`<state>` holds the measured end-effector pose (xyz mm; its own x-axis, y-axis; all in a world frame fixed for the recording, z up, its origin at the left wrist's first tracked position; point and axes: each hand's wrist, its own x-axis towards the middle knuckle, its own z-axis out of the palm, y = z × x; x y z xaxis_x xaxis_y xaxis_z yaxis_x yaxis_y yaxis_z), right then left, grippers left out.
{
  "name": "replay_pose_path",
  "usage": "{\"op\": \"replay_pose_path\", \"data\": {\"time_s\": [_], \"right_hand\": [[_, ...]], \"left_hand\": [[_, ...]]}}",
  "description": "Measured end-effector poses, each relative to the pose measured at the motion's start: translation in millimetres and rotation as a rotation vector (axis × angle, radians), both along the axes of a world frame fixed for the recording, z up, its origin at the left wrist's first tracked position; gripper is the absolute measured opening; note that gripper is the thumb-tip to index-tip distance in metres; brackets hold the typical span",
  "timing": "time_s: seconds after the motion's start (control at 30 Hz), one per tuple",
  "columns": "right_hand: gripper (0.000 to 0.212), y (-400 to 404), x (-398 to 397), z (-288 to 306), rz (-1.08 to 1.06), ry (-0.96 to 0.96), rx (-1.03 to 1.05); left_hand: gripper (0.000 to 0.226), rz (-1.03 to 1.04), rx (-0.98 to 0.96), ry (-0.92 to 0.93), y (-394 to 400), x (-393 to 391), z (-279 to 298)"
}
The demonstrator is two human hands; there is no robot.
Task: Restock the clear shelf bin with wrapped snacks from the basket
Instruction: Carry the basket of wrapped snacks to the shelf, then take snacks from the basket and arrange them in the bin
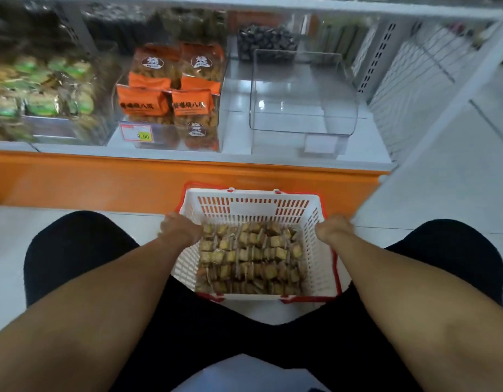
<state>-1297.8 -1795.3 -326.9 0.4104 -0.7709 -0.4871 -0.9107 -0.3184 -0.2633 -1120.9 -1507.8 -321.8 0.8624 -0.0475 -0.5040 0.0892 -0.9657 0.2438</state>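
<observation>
A white slatted basket [312,230] with red handles sits on the floor between my knees, its bottom covered with several small wrapped yellow-brown snacks [250,258]. My left hand [180,228] grips the basket's left rim. My right hand [333,229] grips the right rim. On the shelf above and behind the basket stands an empty clear bin [301,97] with a rounded front.
An orange shelf front [103,182] runs right behind the basket. Left of the empty bin stand clear bins of orange snack packs [171,100] and green-wrapped snacks [40,89]. Dark wrapped sweets [265,42] lie behind. A white wire panel [414,89] closes the shelf's right end.
</observation>
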Motion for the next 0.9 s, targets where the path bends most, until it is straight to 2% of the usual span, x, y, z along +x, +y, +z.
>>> {"op": "replay_pose_path", "data": {"time_s": [0.1,0.17,0.23,0.3,0.37,0.5,0.63,0.73,0.83,0.9], "right_hand": [[0.037,4,21,11,0.189,-0.153,-0.015],[0.029,11,38,3,0.370,-0.122,0.087],[0.032,23,57,-22,0.500,-0.049,0.164],[0.033,32,74,-57,0.558,-0.018,0.214],[0.043,39,88,-94,0.602,-0.023,0.197],[0.063,41,112,-157,0.866,-0.038,0.037],[0.097,33,132,-182,1.020,0.147,0.053],[0.092,29,139,-188,1.044,0.179,0.040],[0.088,25,148,-194,1.036,0.220,0.044],[0.077,27,154,-199,1.022,0.229,0.062]], "left_hand": [[0.083,-0.212,-0.058,-0.140,-7,-1,-4],[0.068,-0.338,-0.136,-0.105,-17,-5,-18],[0.055,-0.443,-0.185,-0.007,-29,-11,-39],[0.054,-0.518,-0.180,0.081,-45,-15,-66],[0.055,-0.573,-0.166,0.143,-60,-16,-95],[0.037,-0.619,-0.274,0.224,-86,-1,-145],[0.079,-0.508,-0.278,0.286,-91,20,-183],[0.100,-0.572,-0.145,0.274,-95,31,-200],[0.108,-0.663,-0.053,0.265,-109,40,-212],[0.108,-0.702,-0.016,0.285,-117,46,-217]]}}
